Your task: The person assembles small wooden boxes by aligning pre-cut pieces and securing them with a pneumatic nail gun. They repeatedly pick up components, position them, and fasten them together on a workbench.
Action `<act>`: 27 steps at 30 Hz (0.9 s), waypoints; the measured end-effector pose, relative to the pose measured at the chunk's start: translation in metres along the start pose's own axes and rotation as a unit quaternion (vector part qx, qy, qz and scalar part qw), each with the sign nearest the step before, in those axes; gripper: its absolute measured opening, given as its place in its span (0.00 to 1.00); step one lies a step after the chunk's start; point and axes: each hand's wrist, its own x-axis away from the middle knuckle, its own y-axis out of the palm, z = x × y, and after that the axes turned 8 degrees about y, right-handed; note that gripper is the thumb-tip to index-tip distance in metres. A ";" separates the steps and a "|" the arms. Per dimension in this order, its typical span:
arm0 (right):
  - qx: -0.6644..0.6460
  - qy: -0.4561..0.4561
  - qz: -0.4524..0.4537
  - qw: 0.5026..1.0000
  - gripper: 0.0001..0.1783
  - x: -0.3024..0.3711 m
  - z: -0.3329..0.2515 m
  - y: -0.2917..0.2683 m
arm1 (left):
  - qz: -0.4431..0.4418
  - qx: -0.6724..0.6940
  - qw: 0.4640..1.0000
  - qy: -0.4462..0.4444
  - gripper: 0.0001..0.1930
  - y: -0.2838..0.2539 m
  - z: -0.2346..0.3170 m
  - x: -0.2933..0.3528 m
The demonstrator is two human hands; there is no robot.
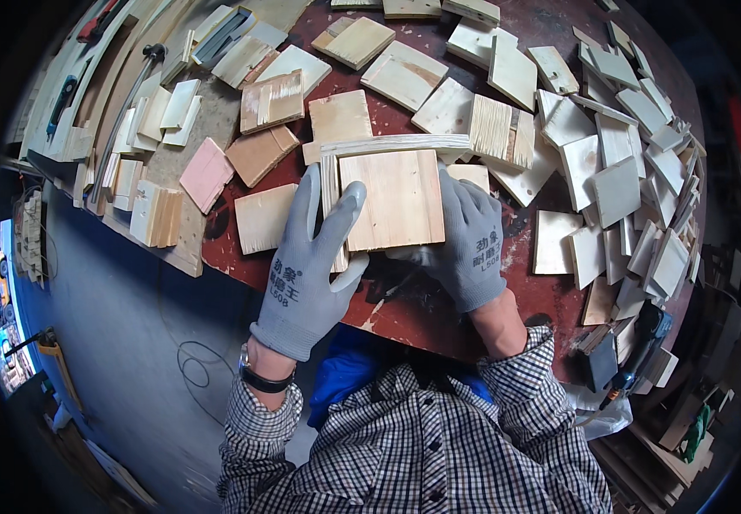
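Observation:
Both my hands wear grey work gloves. Between them is a pale, nearly square wooden block (392, 201), its grain running toward me. It sits within the corner of an L-shaped plywood frame (409, 146), one strip along its far edge and the other along its left. My left hand (319, 257) grips the left strip and the block's left edge, with fingers bent on both sides of the strip. My right hand (471, 240) is closed around the block's right edge; its fingertips are partly hidden behind the wood.
Loose wooden pieces (404, 75) lie scattered over the dark red table (422, 317). A heap of them (618, 188) covers its right side. At the left, a wooden board (173, 253) carries more blocks, a hammer (154, 53) and a pink piece (207, 175). A black power tool (644, 343) lies at the lower right.

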 end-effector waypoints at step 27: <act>-0.048 -0.023 0.044 0.998 0.53 0.001 -0.002 -0.001 | 0.058 -0.008 0.998 -0.001 0.39 0.009 0.004 0.008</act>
